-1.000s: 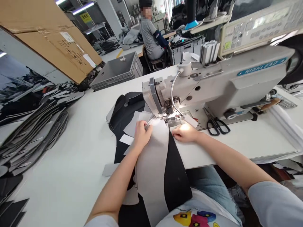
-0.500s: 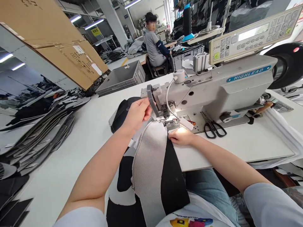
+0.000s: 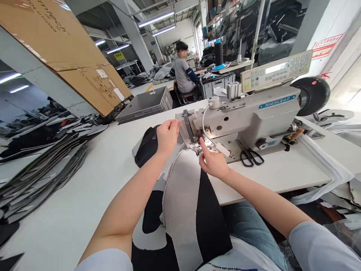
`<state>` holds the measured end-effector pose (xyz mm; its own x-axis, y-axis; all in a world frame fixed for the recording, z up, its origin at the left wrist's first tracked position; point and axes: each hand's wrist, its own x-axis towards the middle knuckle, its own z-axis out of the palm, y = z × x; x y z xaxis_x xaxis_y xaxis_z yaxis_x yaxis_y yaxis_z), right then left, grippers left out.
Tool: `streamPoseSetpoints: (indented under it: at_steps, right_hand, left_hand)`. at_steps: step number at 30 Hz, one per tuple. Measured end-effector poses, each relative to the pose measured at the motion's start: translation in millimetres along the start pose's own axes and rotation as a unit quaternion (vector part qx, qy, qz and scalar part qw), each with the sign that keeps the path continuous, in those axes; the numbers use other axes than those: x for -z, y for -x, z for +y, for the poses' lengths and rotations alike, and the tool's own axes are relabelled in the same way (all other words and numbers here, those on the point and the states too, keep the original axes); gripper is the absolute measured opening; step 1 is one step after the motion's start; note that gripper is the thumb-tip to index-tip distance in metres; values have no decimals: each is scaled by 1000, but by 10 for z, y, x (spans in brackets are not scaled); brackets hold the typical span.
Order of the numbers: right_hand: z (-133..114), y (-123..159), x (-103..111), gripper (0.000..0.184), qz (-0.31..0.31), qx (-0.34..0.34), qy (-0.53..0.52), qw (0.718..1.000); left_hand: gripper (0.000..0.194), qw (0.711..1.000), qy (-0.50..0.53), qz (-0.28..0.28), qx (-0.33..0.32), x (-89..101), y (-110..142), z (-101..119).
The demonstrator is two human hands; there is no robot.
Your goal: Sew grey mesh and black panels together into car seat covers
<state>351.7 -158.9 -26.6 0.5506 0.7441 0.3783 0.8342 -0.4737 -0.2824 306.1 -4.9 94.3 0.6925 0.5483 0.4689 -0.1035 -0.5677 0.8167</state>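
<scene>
A grey and black fabric piece (image 3: 182,192) runs from my lap up to the presser foot of the sewing machine (image 3: 251,116), its far end lying under the needle area. My left hand (image 3: 167,137) is raised beside the machine's head, left of the dark grey guard (image 3: 188,126). Its fingers are pinched together; anything between them is too small to make out. My right hand (image 3: 214,162) is in front of the needle area with the index finger stretched up toward it and the thumb apart. It appears to hold nothing. The small lamp (image 3: 222,149) lights this spot.
Black-handled scissors (image 3: 252,157) lie on the machine bed at right. A grey crate (image 3: 146,105) and cardboard boxes (image 3: 93,84) stand behind. Stacked cut pieces (image 3: 42,177) cover the table's left side. A co-worker (image 3: 184,73) sits beyond the table.
My right hand has lifted from the fabric's edge, its index finger now extended toward the needle area. My left hand has come away from the guard. The view has shifted slightly.
</scene>
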Motion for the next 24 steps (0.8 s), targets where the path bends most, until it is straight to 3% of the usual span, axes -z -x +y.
streamPoseSetpoints:
  at_steps: [2,4,6,8,11,19,22,24]
  right_hand:
    - [-94,-33,105,69,1,-51,16,999]
    - [-155,-61,181,72,-17,-79,33,996]
    - [-203,-76,247,74,-38,-94,51,994]
    - [-264,-83,323,75,-52,-110,68,990]
    - [-377,-99,451,81,-70,-129,82,986]
    - [-481,-157,603,87,-119,-136,99,978]
    - [-489,-163,646,84,-130,-140,106,976]
    - [-496,-173,683,85,-143,-139,111,974]
  left_hand:
    - [23,976,-189,-27,-106,-22,-3,-32]
    - [23,912,-348,-67,-205,-5,6,-54]
    - [26,856,-432,-87,-269,55,16,-82]
    - [31,830,-457,-92,-307,133,23,-120]
    - [39,827,-439,-84,-342,222,34,-160]
    - [43,900,-222,-51,-372,149,87,-119]
    - [43,879,-195,-59,-430,158,120,-143]
    - [43,849,-210,-77,-478,215,305,-209]
